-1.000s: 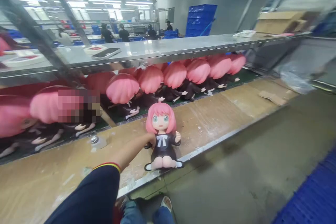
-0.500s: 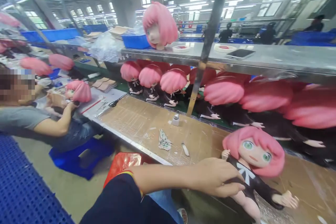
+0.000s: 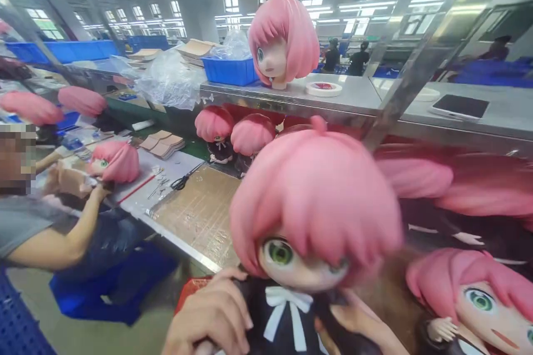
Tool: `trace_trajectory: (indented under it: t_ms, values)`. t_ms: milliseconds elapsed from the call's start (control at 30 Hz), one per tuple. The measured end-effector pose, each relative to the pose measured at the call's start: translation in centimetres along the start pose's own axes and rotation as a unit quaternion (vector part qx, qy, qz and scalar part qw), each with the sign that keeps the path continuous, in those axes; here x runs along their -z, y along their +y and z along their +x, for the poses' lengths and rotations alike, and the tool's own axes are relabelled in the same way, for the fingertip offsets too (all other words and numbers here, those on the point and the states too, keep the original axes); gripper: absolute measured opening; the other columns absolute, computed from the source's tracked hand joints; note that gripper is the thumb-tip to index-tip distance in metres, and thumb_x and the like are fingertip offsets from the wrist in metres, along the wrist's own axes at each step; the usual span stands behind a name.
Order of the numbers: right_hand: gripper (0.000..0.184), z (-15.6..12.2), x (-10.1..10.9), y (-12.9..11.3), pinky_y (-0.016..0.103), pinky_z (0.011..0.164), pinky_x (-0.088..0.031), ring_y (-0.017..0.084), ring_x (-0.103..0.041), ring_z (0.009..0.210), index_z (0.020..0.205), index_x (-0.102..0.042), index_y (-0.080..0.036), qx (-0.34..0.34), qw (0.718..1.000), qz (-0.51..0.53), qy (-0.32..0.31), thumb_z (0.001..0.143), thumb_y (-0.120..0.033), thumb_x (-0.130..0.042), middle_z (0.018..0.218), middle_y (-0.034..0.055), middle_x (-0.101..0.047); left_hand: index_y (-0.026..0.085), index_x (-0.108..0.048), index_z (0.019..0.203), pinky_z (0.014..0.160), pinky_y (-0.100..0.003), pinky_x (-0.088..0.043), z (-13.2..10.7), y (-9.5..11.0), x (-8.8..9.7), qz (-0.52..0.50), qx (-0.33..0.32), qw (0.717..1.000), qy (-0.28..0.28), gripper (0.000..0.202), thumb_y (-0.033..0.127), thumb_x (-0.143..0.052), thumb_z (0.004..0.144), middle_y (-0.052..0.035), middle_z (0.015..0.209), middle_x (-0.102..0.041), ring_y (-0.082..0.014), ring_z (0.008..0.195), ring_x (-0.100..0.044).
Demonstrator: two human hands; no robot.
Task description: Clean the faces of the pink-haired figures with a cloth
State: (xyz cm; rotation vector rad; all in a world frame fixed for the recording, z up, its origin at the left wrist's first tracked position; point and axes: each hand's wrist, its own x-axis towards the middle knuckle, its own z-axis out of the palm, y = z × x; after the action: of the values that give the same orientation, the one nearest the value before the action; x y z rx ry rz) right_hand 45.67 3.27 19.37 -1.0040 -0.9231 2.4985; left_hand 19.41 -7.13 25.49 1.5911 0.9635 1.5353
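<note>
A large pink-haired figure [image 3: 312,188] with green eyes, a black dress and a white bow fills the middle of the view, held upright close to me. My left hand [image 3: 216,316] is closed around its body on the left side, below the hair. On the other side, my right hand [image 3: 353,316] grips the dress, partly hidden by the figure. A second figure [image 3: 495,299] of the same kind lies at the lower right, cut off by the frame edge, apart from both hands.
Several like figures [image 3: 214,127] stand beneath the metal shelf [image 3: 258,97]. On the shelf are a loose figure head [image 3: 285,39], a blue bin [image 3: 229,71], a tape roll [image 3: 323,89] and a phone [image 3: 460,106]. Scissors [image 3: 183,180] lie leftward; a co-worker [image 3: 50,233] sits there.
An upright figure has come into view in both my hands. My left hand has left the lying figure, which now appears further right as the view has turned left.
</note>
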Motion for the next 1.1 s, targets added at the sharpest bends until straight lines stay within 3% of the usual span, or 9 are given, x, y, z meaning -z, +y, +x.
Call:
trace_trajectory:
  t_ms: [100,167,300,433,533,633,800,967,1100]
  values:
    - [0.039,6.8,-2.8,0.1,0.024,0.047,-0.045,0.012,-0.058,0.052,0.091,-0.056,-0.019,-0.012,0.999,0.050,0.009,0.075,-0.049,-0.076,0.074,0.0009,-0.066,0.023,-0.071,0.068,0.094,-0.041,-0.041,0.8,-2.8,5.3,-0.025,0.076,0.994,0.074,0.052,0.055,-0.042,0.097,-0.0028,0.062,-0.069,-0.0233,0.067,-0.063]
    - [0.042,10.4,-4.2,0.7,0.021,0.041,-0.037,0.012,-0.054,0.047,0.084,-0.052,-0.022,-0.030,0.996,0.082,0.028,0.067,-0.051,-0.076,0.067,0.0017,-0.065,0.023,-0.066,0.062,0.084,-0.038,-0.043,1.3,-5.0,7.7,-0.048,0.112,0.984,0.130,0.048,0.047,-0.043,0.096,-0.0017,0.060,-0.066,-0.0220,0.065,-0.061]
    - [0.036,15.1,-4.8,3.0,0.019,0.043,-0.036,0.010,-0.051,0.051,0.073,-0.055,-0.021,-0.081,0.988,0.122,0.052,0.069,-0.054,-0.069,0.065,0.0034,-0.063,0.021,-0.061,0.053,0.081,-0.037,-0.042,1.3,-9.7,10.2,-0.068,0.183,0.960,0.199,0.051,0.043,-0.041,0.094,-0.0038,0.055,-0.064,-0.0223,0.061,-0.059]
    - [0.044,19.3,-2.9,6.7,0.019,0.040,-0.034,0.010,-0.049,0.049,0.061,-0.060,-0.019,-0.111,0.987,0.111,0.032,0.069,-0.062,-0.060,0.060,0.0049,-0.058,0.020,-0.059,0.049,0.079,-0.039,-0.041,0.0,-14.3,11.4,-0.067,0.221,0.946,0.225,0.053,0.042,-0.040,0.093,-0.0061,0.051,-0.061,-0.0242,0.059,-0.058]
    - [0.055,22.4,-1.5,9.9,0.018,0.038,-0.031,0.008,-0.047,0.041,0.058,-0.061,-0.015,-0.113,0.990,0.086,0.007,0.075,-0.065,-0.049,0.052,0.0040,-0.052,0.021,-0.058,0.049,0.085,-0.040,-0.042,-1.3,-17.5,13.2,-0.074,0.239,0.944,0.217,0.052,0.042,-0.040,0.092,-0.0055,0.052,-0.060,-0.0244,0.060,-0.057]
    - [0.063,24.7,-1.5,12.3,0.016,0.039,-0.031,0.007,-0.046,0.037,0.062,-0.064,-0.012,-0.088,0.993,0.083,0.015,0.082,-0.067,-0.039,0.049,0.0043,-0.051,0.022,-0.060,0.049,0.092,-0.041,-0.044,-2.2,-20.3,16.2,-0.094,0.269,0.942,0.179,0.048,0.044,-0.045,0.089,-0.0049,0.054,-0.061,-0.0250,0.064,-0.058]
    - [0.066,26.5,-3.5,13.0,0.019,0.032,-0.029,0.009,-0.044,0.036,0.064,-0.063,-0.013,-0.019,0.994,0.083,0.070,0.085,-0.067,-0.033,0.051,0.0047,-0.053,0.024,-0.062,0.047,0.086,-0.035,-0.053,-2.3,-23.5,21.0,-0.138,0.315,0.929,0.134,0.052,0.054,-0.045,0.086,-0.0062,0.055,-0.059,-0.0239,0.069,-0.059]
    - [0.057,26.5,-4.7,12.9,0.019,0.036,-0.033,0.008,-0.050,0.044,0.071,-0.059,-0.014,0.042,0.992,0.016,0.115,0.091,-0.061,-0.035,0.068,0.0047,-0.061,0.022,-0.061,0.048,0.081,-0.035,-0.055,-1.9,-24.6,22.9,-0.135,0.338,0.929,0.060,0.054,0.062,-0.051,0.082,-0.0064,0.059,-0.059,-0.0239,0.073,-0.058]
    - [0.052,26.0,-4.0,12.7,0.021,0.045,-0.043,0.008,-0.054,0.053,0.087,-0.061,-0.015,0.078,0.980,-0.106,0.151,0.098,-0.063,-0.045,0.074,0.0001,-0.062,0.021,-0.060,0.054,0.077,-0.038,-0.054,-2.0,-24.9,23.0,-0.139,0.317,0.937,0.041,0.052,0.057,-0.045,0.087,-0.0069,0.064,-0.061,-0.0256,0.075,-0.059]
